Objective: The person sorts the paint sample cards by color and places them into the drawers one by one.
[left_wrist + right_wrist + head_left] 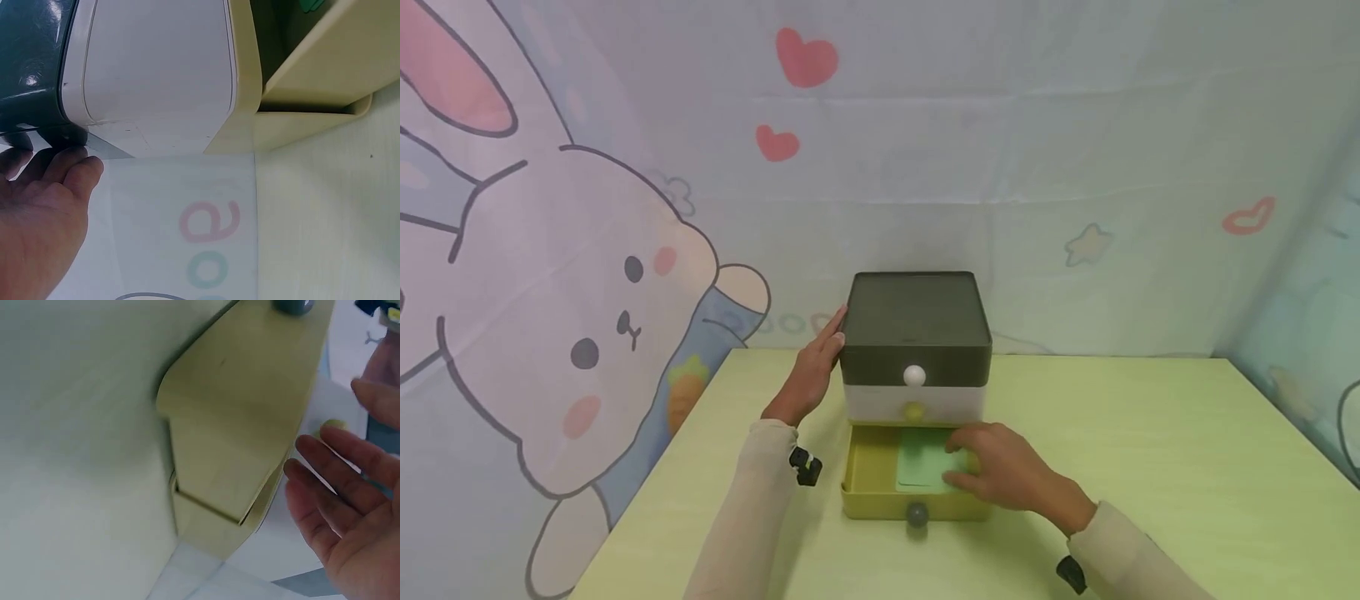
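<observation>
A small drawer box (921,310) stands on the table, with a dark top tier and a white middle tier. Its bottom yellow drawer (880,505) is pulled out, showing a grey knob (917,515) on the front. Inside, on the right, lies a flat light-green sheet (919,463), partly covered by my right hand (1003,468). That hand hovers over the drawer's right part, fingers loosely bent and apart; in the right wrist view nothing is held. My left hand (808,373) rests against the box's left side, its fingers on the dark tier in the left wrist view.
The pale yellow-green table (1150,450) extends on both sides of the box. Behind it hangs a printed cloth (1037,150) with a rabbit and hearts. A white knob (914,377) and a yellow knob (913,411) stick out from the upper drawers. A dark cable (1347,425) hangs at the far right.
</observation>
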A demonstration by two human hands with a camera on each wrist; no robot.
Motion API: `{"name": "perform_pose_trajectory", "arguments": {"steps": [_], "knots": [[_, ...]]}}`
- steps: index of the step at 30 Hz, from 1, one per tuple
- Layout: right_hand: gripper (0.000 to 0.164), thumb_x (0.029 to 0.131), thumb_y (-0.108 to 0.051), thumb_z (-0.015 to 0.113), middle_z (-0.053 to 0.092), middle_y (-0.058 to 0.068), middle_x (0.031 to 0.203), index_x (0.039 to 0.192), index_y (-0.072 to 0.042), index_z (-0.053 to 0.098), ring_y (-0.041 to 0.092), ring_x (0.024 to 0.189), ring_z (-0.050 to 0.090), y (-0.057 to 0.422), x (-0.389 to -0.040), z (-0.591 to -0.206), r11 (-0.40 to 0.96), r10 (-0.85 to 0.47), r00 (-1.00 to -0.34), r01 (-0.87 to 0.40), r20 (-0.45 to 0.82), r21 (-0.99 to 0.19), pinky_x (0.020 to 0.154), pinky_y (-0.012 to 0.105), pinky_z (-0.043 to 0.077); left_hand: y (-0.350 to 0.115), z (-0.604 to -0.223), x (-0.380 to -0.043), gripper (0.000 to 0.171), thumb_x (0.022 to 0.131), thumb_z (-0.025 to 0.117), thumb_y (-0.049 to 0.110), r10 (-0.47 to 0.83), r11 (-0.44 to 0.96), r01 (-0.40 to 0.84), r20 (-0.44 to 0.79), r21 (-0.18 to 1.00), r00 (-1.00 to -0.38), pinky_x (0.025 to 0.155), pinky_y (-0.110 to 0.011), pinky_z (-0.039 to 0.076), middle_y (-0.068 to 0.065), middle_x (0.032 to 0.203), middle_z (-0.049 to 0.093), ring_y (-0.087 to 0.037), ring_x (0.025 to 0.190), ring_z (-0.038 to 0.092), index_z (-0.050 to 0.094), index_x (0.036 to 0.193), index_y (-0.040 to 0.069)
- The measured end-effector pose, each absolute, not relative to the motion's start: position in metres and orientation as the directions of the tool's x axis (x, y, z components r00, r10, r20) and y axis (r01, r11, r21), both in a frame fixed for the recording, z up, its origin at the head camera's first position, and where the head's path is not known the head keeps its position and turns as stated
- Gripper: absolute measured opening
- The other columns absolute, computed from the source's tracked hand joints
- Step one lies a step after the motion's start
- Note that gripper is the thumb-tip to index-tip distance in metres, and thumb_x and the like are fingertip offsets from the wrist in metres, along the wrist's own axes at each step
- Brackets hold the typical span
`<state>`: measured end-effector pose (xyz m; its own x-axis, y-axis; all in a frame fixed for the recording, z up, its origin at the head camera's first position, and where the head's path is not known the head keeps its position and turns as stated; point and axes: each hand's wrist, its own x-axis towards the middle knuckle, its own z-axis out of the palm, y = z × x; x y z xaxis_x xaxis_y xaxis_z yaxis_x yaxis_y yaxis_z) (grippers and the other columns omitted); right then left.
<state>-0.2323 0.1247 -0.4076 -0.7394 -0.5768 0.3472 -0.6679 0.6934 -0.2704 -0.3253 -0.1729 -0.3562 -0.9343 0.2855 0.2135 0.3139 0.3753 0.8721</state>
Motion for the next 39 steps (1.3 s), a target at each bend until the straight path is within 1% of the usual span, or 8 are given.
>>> {"name": "perform_pose_trajectory", "arguments": {"steps": [3,6,9,12,16,26,32,39], "knots": [[0.011,0.089,-0.025,0.076,0.075,-0.004,0.089,0.092,-0.015,0.074,0.009,0.078,0.069,0.119,-0.220,-0.409,0.652,-0.516,-0.764,-0.644,0.388,-0.399,0.070,0.027,0.057,-0.175,-0.357,-0.323,0.053,0.109,0.024,0.048,0.276,0.384,0.304,0.206,0.872,-0.939,0.128,-0.048,0.022,0.007,0.170,0.010,-0.022,0.159,0.014,0.013,0.161,0.040],[0.011,0.092,-0.026,0.072,0.075,-0.006,0.083,0.089,-0.017,0.075,0.000,0.069,0.064,0.118,-0.206,-0.410,0.580,-0.462,-0.826,-0.557,0.323,-0.595,0.063,0.019,0.052,-0.176,-0.356,-0.323,0.055,0.109,0.024,0.050,0.280,0.396,0.308,0.205,0.865,-0.938,0.129,-0.050,0.020,0.007,0.171,0.010,-0.023,0.159,0.013,0.012,0.161,0.039],[0.021,0.094,-0.030,0.069,0.077,0.002,0.086,0.093,-0.011,0.078,0.005,0.068,0.067,0.117,-0.195,-0.412,0.464,-0.462,-0.881,-0.336,0.100,-0.820,0.053,0.020,0.047,-0.178,-0.355,-0.324,0.056,0.108,0.024,0.051,0.284,0.411,0.312,0.204,0.857,-0.937,0.129,-0.051,0.018,0.007,0.170,0.010,-0.023,0.159,0.011,0.012,0.161,0.039],[0.031,0.095,-0.031,0.067,0.078,0.011,0.094,0.104,-0.002,0.078,0.017,0.075,0.074,0.115,-0.190,-0.423,0.344,-0.491,-0.861,-0.051,-0.133,-0.938,0.049,0.022,0.047,-0.179,-0.354,-0.324,0.056,0.109,0.023,0.051,0.283,0.414,0.302,0.194,0.859,-0.939,0.129,-0.050,0.018,0.009,0.170,0.008,-0.022,0.159,0.010,0.011,0.162,0.038],[0.042,0.097,-0.034,0.065,0.078,0.014,0.102,0.115,0.002,0.073,0.020,0.083,0.077,0.105,-0.186,-0.445,0.252,-0.498,-0.824,0.163,-0.272,-0.954,0.051,0.024,0.054,-0.178,-0.354,-0.324,0.055,0.109,0.024,0.048,0.279,0.401,0.308,0.205,0.863,-0.938,0.128,-0.049,0.021,0.007,0.170,0.009,-0.023,0.159,0.013,0.012,0.162,0.038],[0.044,0.100,-0.030,0.061,0.076,0.014,0.110,0.126,0.005,0.061,0.021,0.097,0.076,0.082,-0.180,-0.470,-0.012,-0.456,-0.821,0.392,-0.343,-0.920,0.075,0.033,0.064,-0.174,-0.355,-0.325,0.053,0.110,0.022,0.047,0.291,0.403,0.312,0.202,0.861,-0.935,0.129,-0.049,0.020,0.008,0.170,0.008,-0.023,0.159,0.011,0.011,0.161,0.040],[0.036,0.099,-0.028,0.062,0.078,0.007,0.103,0.119,0.002,0.063,0.014,0.094,0.075,0.067,-0.182,-0.472,-0.147,-0.411,-0.855,0.405,-0.316,-0.903,0.077,0.030,0.063,-0.174,-0.352,-0.327,0.054,0.109,0.023,0.050,0.291,0.392,0.321,0.215,0.862,-0.932,0.129,-0.048,0.019,0.009,0.170,0.009,-0.021,0.159,0.011,0.012,0.161,0.039],[0.038,0.101,-0.025,0.060,0.078,0.008,0.103,0.122,0.006,0.061,0.010,0.090,0.075,0.066,-0.198,-0.467,-0.150,-0.348,-0.885,0.380,-0.311,-0.913,0.075,0.026,0.063,-0.172,-0.355,-0.326,0.054,0.109,0.023,0.046,0.288,0.383,0.315,0.212,0.869,-0.934,0.128,-0.048,0.022,0.005,0.171,0.010,-0.023,0.159,0.013,0.013,0.162,0.038]]}}
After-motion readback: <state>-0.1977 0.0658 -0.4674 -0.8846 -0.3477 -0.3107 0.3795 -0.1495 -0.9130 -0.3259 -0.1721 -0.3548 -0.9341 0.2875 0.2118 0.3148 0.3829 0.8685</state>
